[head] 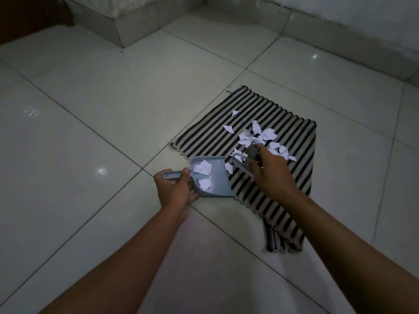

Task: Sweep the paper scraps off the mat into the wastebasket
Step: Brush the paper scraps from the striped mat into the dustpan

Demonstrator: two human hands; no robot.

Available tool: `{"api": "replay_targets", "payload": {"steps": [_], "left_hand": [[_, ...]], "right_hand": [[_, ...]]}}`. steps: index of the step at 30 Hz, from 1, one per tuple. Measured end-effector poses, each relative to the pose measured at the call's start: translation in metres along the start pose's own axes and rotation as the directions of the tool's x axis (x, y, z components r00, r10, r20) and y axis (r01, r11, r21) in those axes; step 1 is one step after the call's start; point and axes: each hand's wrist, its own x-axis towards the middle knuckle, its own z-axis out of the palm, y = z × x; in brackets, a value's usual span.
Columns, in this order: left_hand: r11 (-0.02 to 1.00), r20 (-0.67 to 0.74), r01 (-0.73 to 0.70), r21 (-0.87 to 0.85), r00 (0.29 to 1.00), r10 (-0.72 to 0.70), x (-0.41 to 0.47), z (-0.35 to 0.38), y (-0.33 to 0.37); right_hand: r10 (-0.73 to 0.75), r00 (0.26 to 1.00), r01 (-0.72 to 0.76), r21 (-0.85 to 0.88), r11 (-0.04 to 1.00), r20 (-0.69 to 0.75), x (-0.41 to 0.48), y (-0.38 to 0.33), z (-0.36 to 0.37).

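Head view: two bare forearms reach forward and down over a tiled floor (90, 114) toward a striped mat (204, 132).
Left hand (173, 189): fingers and thumb are curled round the handle of a dustpan (217, 180), a firm hold, with the thumb on top of the handle.
Dustpan: pale blue, resting on the floor at the mat's left edge, its open mouth turned toward the mat and its lip touching that edge.
Right hand (269, 173): closed round the handle of a small brush (241, 163), held over the mat just right of the dustpan's mouth.
Brush: grey-blue and blurred; its bristles cannot be made out clearly.
Paper scraps (267, 134): most lie in a loose white heap on the middle of the mat, just beyond the right hand; two lie apart, farther up the mat; one sits on the mat just at the dustpan's lip.
Scraps in the dustpan (203, 167): two crumpled white pieces, one toward the back, one nearer the handle side.
Mat: black and cream stripes, lying at an angle to the tile joints; its near corner is bunched and folded.
Background: a low tiled ledge (118, 26) at the top left, and a wall base along the top right.
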Motion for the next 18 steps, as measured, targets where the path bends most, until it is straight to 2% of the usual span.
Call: {"api": "replay_targets", "payload": {"steps": [2, 6, 9, 11, 13, 16, 18], "left_hand": [[1.000, -0.006, 0.004, -0.003, 1.000, -0.004, 0.002, -0.001, -0.001], [1.000, -0.017, 0.021, -0.023, 1.000, -0.022, 0.006, -0.001, -0.005], [1.000, -0.019, 0.015, -0.020, 1.000, -0.015, 0.008, 0.000, -0.005], [0.999, -0.016, 0.017, -0.028, 1.000, -0.017, 0.010, 0.000, -0.004], [0.999, -0.023, 0.023, -0.039, 0.999, -0.024, 0.013, 0.002, -0.005], [0.999, -0.038, 0.014, -0.044, 0.999, -0.015, 0.015, 0.004, -0.005], [0.999, -0.042, 0.005, -0.050, 0.999, -0.007, 0.016, 0.006, -0.004]], "right_hand": [[0.014, 0.999, -0.015, -0.034, 0.999, -0.029, -0.001, 0.001, 0.001], [-0.058, 0.992, 0.055, 0.030, 0.998, 0.113, -0.009, -0.017, 0.015], [-0.012, 1.000, 0.010, 0.154, 0.988, 0.011, 0.001, -0.017, 0.007], [0.043, 0.997, -0.035, 0.137, 0.990, -0.061, 0.009, -0.012, 0.002], [0.034, 0.999, -0.033, 0.096, 0.995, -0.013, 0.009, -0.014, 0.008], [-0.061, 0.994, 0.053, 0.091, 0.994, 0.092, 0.001, -0.025, 0.020], [-0.043, 0.998, 0.038, 0.124, 0.992, 0.041, 0.009, -0.023, 0.015]]}}
